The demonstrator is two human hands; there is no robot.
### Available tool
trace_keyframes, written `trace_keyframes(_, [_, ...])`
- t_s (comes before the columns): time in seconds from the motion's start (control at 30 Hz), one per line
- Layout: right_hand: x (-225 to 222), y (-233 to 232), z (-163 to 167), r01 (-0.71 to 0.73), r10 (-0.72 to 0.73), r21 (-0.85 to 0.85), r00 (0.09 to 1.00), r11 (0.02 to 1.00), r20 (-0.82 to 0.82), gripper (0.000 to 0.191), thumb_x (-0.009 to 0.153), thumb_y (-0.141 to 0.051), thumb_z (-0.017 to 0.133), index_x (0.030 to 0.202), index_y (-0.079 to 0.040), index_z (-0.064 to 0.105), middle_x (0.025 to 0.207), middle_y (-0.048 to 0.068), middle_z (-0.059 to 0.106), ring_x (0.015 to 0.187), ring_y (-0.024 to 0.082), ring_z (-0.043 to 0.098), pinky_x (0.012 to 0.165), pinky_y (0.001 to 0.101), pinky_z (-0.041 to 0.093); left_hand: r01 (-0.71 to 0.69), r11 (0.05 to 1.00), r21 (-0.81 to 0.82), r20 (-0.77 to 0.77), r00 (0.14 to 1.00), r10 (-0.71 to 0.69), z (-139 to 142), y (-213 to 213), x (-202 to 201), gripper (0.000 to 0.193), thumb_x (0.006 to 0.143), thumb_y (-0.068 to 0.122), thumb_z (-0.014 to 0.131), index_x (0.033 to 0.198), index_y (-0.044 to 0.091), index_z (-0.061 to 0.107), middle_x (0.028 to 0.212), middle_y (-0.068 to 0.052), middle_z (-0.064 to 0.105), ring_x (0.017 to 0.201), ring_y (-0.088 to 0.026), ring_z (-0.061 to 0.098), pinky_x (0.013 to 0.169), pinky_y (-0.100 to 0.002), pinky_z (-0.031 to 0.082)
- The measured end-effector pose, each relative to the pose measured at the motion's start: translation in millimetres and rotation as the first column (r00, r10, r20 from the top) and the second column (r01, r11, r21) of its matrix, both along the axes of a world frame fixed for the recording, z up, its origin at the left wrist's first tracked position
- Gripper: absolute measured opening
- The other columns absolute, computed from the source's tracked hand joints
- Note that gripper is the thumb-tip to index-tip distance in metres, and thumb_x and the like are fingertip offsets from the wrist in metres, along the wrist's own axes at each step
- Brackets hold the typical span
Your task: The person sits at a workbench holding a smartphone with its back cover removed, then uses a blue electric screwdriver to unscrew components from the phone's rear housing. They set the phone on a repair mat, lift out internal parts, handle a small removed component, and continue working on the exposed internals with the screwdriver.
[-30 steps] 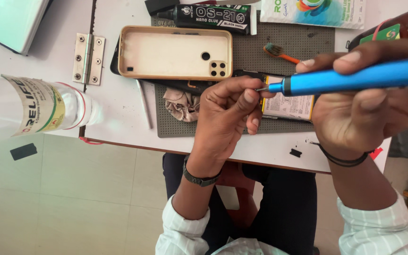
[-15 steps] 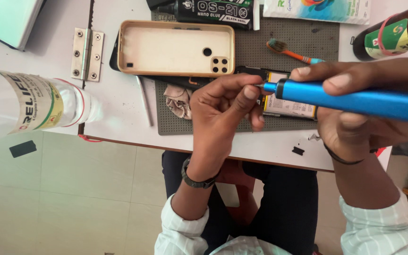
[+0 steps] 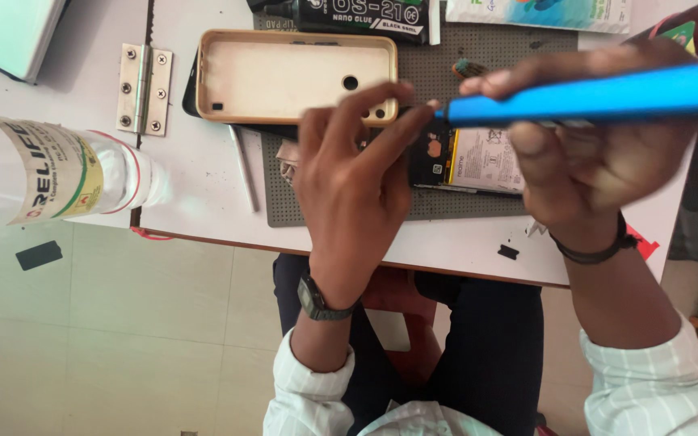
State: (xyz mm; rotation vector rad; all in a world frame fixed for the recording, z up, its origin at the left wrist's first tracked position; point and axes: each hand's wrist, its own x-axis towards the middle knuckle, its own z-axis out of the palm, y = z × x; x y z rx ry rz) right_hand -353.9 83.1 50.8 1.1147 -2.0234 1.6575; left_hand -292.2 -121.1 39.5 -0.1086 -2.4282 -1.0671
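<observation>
**Blue tool held level over an opened phone**

A blue electric screwdriver [image 3: 599, 97] is gripped in the right hand [image 3: 599, 173], its long axis running level, left to right, above the grey work mat [image 3: 341, 206]. Its tip end is pinched by the left hand [image 3: 357, 173], fingertips closed around it (the bit itself appears hidden). Directly beneath, near the table's front edge, lies an opened phone [image 3: 466, 157], battery exposed. A tan phone case [image 3: 284, 77] rests toward the far edge.
</observation>
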Motion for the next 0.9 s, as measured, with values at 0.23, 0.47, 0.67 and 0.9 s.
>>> trace_keyframes(0.23, [-8.8, -16.9, 1.8, 0.014, -0.025, 0.194, 0.998, 0.981, 0.056, 0.034, 0.119, 0.0, 0.064, 0.14, 0.005, 0.039, 0.125, 0.021, 0.064, 0.122, 0.028, 0.072, 0.102, 0.0337, 0.066, -0.076, 0.953, -0.294, 0.087, 0.991, 0.106, -10.0, 5.5, -4.6, 0.051, 0.084, -0.003, 0.073, 0.125, 0.027, 0.078, 0.163, -0.002, 0.039, 0.152, -0.031, 0.033, 0.118, -0.053, 0.029])
trace_keyframes(0.47, [-13.4, -25.2, 8.3, 0.048, -0.055, 0.283, 0.998, 0.958, 0.016, 0.033, 0.114, 0.003, 0.065, 0.138, 0.006, 0.042, 0.121, 0.019, 0.071, 0.122, 0.026, 0.073, 0.103, 0.0316, 0.064, -0.069, 0.963, -0.26, 0.155, 0.981, 0.113, -15.1, 7.9, -9.5, 0.054, 0.079, -0.005, 0.07, 0.124, 0.023, 0.078, 0.161, -0.006, 0.039, 0.15, -0.035, 0.03, 0.11, -0.057, 0.026])
trace_keyframes(0.67, [-16.9, -25.7, 4.5, 0.021, -0.037, 0.264, 0.998, 0.964, 0.057, 0.034, 0.115, 0.004, 0.064, 0.14, 0.005, 0.041, 0.122, 0.019, 0.071, 0.123, 0.026, 0.073, 0.104, 0.0316, 0.065, -0.062, 0.969, -0.24, 0.173, 0.979, 0.106, -15.1, 7.9, -10.3, 0.055, 0.075, -0.004, 0.072, 0.124, 0.02, 0.078, 0.159, -0.009, 0.039, 0.15, -0.036, 0.029, 0.11, -0.058, 0.025])
trace_keyframes(0.9, [-18.5, -26.5, 3.2, 0.014, -0.031, 0.262, 0.998, 0.965, 0.06, 0.033, 0.114, 0.004, 0.064, 0.139, 0.004, 0.041, 0.122, 0.019, 0.071, 0.122, 0.025, 0.073, 0.102, 0.0308, 0.065, -0.059, 0.969, -0.24, 0.18, 0.978, 0.104, -15.5, 8.6, -11.1, 0.055, 0.074, -0.004, 0.073, 0.124, 0.018, 0.077, 0.158, -0.009, 0.04, 0.15, -0.035, 0.028, 0.11, -0.057, 0.025])
